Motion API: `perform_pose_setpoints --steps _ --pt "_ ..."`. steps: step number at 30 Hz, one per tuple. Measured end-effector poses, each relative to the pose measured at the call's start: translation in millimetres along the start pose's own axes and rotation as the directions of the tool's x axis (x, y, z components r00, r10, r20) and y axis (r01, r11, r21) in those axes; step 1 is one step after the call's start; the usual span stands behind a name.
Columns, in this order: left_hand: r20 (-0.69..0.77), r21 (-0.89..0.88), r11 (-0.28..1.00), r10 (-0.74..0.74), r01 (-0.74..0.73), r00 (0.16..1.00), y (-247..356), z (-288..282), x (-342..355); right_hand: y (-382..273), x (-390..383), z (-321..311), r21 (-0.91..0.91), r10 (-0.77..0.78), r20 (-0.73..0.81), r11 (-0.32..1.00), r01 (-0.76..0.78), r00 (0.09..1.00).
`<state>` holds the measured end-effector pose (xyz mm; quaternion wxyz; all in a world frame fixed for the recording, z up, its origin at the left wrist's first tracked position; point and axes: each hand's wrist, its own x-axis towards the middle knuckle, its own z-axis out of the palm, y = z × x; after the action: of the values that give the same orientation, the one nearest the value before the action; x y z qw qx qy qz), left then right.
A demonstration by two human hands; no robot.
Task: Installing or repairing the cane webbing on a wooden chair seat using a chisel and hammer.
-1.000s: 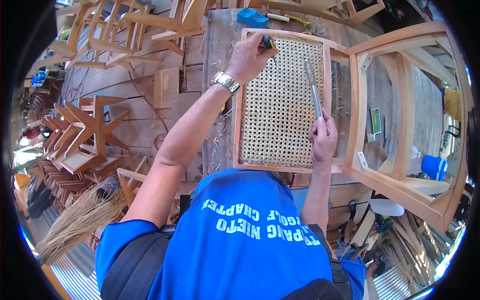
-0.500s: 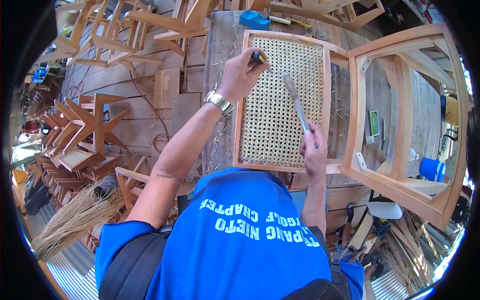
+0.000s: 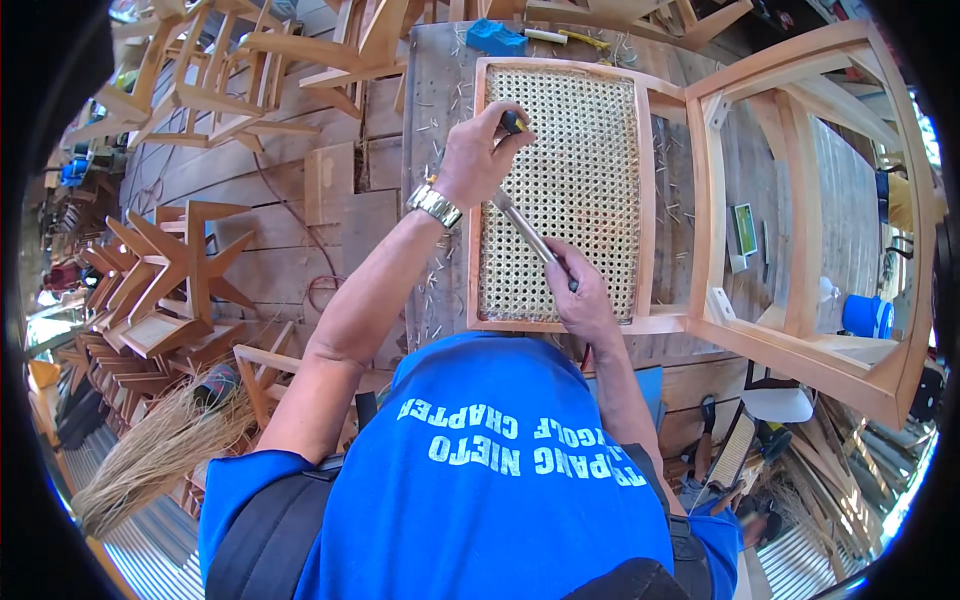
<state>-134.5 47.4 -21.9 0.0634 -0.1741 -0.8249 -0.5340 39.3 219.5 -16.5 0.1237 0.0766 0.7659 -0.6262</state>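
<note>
Mostly hidden, dark-handled tool (image 3: 511, 122) gripped by left hand (image 3: 475, 160), right hand (image 3: 584, 298) clasping metal bar (image 3: 527, 231), far end unclear

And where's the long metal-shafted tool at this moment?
In the head view, the metal-shafted tool is in the person's right hand, slanting up and left over the woven cane panel, its far end near the left hand.

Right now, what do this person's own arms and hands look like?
The left hand and right hand are gloveless, the forearms uncovered. A shiny silver metal link band, apparently a watch's, circles the left wrist; the right wrist shows none. Bright blue fabric short sleeves cover the shoulders, with wide black straps beside them.
</note>
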Motion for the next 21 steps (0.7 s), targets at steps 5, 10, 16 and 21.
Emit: perform_pose_setpoints --steps 5,10,16,21 --pt "0.034 0.016 1.000 -0.010 0.010 0.999 9 -3 -6 -7 -5 -4 -0.008 0.059 0.067 0.998 -0.059 0.996" --pt "0.005 -0.070 0.997 -0.021 0.022 1.000 -2 3 -5 10 2 -9 0.050 0.026 0.030 0.998 -0.028 0.999" --pt "-0.044 -0.189 0.982 -0.042 0.033 0.998 -1 -1 -4 11 -5 -20 0.006 0.023 0.077 1.000 -0.023 0.997" --pt "-0.001 -0.126 0.991 -0.037 0.037 0.999 -4 7 -1 10 -1 -7 0.002 -0.013 0.083 1.000 0.013 0.996"
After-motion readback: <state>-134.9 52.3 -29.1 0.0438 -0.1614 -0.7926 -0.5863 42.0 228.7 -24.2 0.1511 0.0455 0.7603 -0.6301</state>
